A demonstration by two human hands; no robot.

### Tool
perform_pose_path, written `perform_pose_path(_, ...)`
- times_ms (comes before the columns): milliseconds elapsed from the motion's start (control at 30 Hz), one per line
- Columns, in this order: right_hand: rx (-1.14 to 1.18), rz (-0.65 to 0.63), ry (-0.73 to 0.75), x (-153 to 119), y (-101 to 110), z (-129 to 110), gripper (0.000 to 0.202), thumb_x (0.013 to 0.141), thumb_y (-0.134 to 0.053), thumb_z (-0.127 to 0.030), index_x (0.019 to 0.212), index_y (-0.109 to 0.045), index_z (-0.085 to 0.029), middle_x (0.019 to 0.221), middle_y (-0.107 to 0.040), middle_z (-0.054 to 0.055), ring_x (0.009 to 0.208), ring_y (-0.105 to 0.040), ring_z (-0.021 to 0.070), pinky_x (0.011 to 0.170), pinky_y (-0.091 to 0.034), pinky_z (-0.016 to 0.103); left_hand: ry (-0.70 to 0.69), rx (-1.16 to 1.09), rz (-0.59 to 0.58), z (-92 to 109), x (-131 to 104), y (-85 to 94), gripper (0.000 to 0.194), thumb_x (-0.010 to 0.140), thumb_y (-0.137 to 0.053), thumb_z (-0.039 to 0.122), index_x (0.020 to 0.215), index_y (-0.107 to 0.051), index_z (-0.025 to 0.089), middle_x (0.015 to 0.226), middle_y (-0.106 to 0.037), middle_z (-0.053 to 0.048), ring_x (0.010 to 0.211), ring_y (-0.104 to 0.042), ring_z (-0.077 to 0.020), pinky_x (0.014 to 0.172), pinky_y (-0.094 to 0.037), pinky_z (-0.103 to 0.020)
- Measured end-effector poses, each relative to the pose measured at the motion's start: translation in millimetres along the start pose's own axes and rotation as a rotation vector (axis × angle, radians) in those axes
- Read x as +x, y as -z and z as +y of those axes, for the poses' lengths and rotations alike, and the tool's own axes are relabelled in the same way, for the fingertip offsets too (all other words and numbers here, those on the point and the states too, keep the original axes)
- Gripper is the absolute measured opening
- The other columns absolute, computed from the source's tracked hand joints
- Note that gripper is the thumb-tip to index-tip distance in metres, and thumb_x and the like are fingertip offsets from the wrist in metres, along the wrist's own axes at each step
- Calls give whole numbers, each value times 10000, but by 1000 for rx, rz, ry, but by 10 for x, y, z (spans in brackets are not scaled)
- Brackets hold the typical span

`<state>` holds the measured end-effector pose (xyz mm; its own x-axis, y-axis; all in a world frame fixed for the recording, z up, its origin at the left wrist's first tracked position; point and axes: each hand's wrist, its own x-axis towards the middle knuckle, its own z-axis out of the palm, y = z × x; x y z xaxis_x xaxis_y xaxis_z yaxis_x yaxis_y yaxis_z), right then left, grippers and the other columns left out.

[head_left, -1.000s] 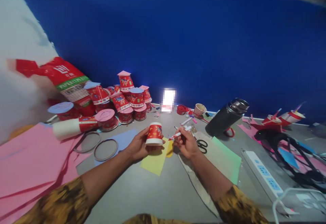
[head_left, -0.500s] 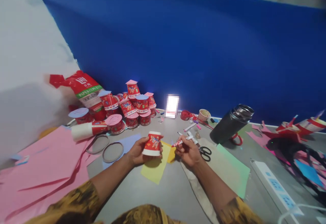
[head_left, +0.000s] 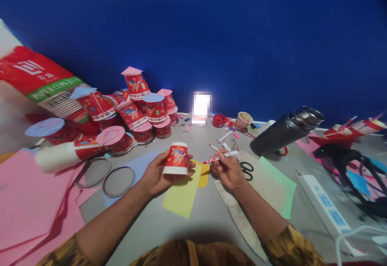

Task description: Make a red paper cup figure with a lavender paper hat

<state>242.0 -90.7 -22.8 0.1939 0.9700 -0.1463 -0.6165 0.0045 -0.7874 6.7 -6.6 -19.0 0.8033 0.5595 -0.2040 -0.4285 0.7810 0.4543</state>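
Observation:
My left hand (head_left: 159,173) is wrapped round a red paper cup (head_left: 177,158) with white bands, held upside down above a yellow paper (head_left: 184,195). Between the fingers of my right hand (head_left: 229,171) is a white marker with a red tip (head_left: 220,158), which points left towards the cup without touching it. An orange-yellow paper piece (head_left: 203,176) lies between the hands. Black-handled scissors (head_left: 247,170) rest on a beige cloth (head_left: 256,189) just right of my right hand.
Stacked red cups with paper discs (head_left: 133,114) stand at the back left beside a cup bag (head_left: 51,84). Pink sheets (head_left: 30,201) and two rings (head_left: 118,181) lie left. A dark flask (head_left: 284,132), green paper (head_left: 276,183) and power strip (head_left: 325,203) are right.
The view has shifted closer, so the stack and bag look larger and farther left. Both hands keep their holds on the cup and marker, with little movement.

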Motion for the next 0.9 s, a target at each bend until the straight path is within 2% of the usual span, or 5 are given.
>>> perform_pose_path(167, -287, 132, 145, -247, -153, -198, 357, 758, -855, -510, 859, -703, -204, 646, -689, 4, 475, -497, 78, 444, -359, 186, -1, 39, 80, -55, 6, -139, 375, 910, -656, 284, 1225, -674, 82, 1150, -775, -202, 1054, -752, -355, 947, -577, -514)
perform_pose_path(333, -556, 208, 336, -575, -376, -210, 141, 829, -800, -366, 861, -752, -237, 673, -692, 18, 528, -555, 125, 493, -451, 243, -35, 142, 226, -38, -94, -320, 331, 863, -739, 214, 1172, -684, 107, 1033, -796, -159, 947, -771, -286, 909, -602, -417)
perform_pose_path(467, -634, 252, 514, -642, -461, -70, 44, 811, -799, -284, 829, -763, -268, 727, -696, 27, 613, -611, 179, 576, -513, 306, -31, 187, 245, -86, -127, -373, 386, 830, -791, 234, 1190, -689, 141, 1043, -794, -135, 930, -771, -286, 889, -603, -413)
perform_pose_path(700, -899, -33, 731, -653, -478, -84, 184, 871, -699, -164, 1012, -754, -268, 830, -762, 54, 720, -706, 220, 650, -541, 343, -141, 181, 330, -380, -67, -295, 501, 789, -865, 397, 1190, -686, 157, 1043, -786, -114, 925, -761, -281, 900, -584, -401)
perform_pose_path(900, -1036, -192, 734, -671, -468, -89, 157, 874, -681, -188, 993, -735, -276, 790, -775, 48, 670, -710, 224, 649, -536, 366, -138, 232, 370, -408, -62, -282, 635, 790, -836, 525, 1279, -641, 169, 965, -777, -94, 795, -752, -248, 777, -589, -362)
